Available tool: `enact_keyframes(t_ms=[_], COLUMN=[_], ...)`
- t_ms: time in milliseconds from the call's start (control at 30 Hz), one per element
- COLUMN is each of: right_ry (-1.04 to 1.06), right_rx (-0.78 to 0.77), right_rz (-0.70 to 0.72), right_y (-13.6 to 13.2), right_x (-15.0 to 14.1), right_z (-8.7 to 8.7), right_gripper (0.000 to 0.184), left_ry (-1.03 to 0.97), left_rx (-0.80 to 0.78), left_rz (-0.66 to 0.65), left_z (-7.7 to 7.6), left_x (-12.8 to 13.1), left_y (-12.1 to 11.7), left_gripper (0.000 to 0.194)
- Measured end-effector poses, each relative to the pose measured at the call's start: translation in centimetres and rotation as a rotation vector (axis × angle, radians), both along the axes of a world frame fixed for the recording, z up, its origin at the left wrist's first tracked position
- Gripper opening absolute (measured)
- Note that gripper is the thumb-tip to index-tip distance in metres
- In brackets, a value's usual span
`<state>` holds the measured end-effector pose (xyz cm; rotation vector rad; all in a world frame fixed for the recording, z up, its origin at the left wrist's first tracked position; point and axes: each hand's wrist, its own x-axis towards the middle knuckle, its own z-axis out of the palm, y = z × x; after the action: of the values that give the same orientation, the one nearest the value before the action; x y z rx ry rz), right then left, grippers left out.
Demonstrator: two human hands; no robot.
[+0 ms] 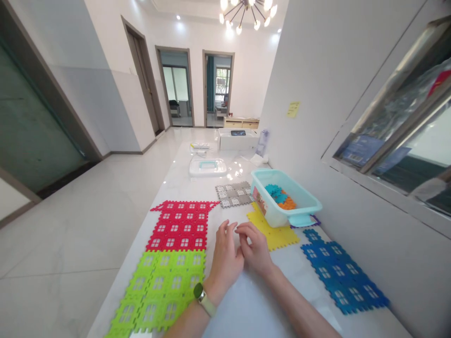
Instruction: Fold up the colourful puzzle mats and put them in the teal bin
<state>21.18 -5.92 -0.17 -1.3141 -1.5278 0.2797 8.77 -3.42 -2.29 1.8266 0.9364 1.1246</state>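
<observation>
Five tile mats [179, 225] lie built on the tabletop [246, 310], more tiles [280, 197] sit in the bin [287, 188]; your left hand [225, 256] and right hand [255, 249] hold nothing, fingers [246, 230] loosely curled.

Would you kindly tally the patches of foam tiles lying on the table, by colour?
Red patch: 1
Green patch: 1
Grey patch: 1
Yellow patch: 1
Blue patch: 1
Purple patch: 1, mostly hidden under the basket
Total: 6
</observation>
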Motion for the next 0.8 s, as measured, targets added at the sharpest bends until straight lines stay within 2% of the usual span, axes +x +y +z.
enact_keyframes(t_ms=[67, 167, 233, 300, 400, 467, 533, 600, 700, 800], right_ry=[0.005, 0.018, 0.036, 0.047, 0.058, 0.065, 0.064, 0.055, 0.046, 0.024], right_rx=[-0.124, -0.187, -0.186, -0.183, -0.185, -0.18, -0.174, -0.183, -0.227, -0.267], right_rz=[0.094, 0.098, 0.055, 0.028, 0.001, -0.013, -0.019, -0.009, 0.023, 0.038], right_y=[0.3, 0.7, 0.8, 0.7, 0.6, 0.6, 0.6, 0.7, 0.6, 0.6], right_x=[-0.8, -0.4, 0.3, 0.9, 1.8, 2.2, 2.4, 2.4, 2.3, 2.2], right_z=[-1.4, -1.9, -1.8, -1.7, -1.7, -1.6, -1.5, -1.5, -1.6, -1.8], right_gripper=[0.025, 0.026, 0.025, 0.025, 0.023, 0.022, 0.022, 0.021, 0.021, 0.021], left_ry=[0.054, 0.101, 0.13, 0.173, 0.281, 0.448, 0.664, 0.902, 1.047, 1.055], left_rx=[0.007, -0.023, -0.052, -0.082, -0.137, -0.194, -0.237, -0.278, -0.239, -0.187], left_rz=[-0.013, -0.009, -0.009, -0.031, -0.133, -0.272, -0.356, -0.377, -0.349, -0.308], left_z=[-0.5, -0.8, -0.3, 0.8, 3.1, 4.4, 5.0, 5.1, 4.7, 4.2], left_x=[-0.1, 0.1, 0.0, -0.9, -4.5, -8.3, -12.2, -15.3, -17.3, -16.4], left_y=[0.3, 0.6, 0.8, 1.2, 2.4, 3.7, 5.1, 6.1, 6.4, 6.2], left_gripper=[0.06, 0.065, 0.077, 0.092, 0.104, 0.094, 0.084, 0.097, 0.104, 0.105])
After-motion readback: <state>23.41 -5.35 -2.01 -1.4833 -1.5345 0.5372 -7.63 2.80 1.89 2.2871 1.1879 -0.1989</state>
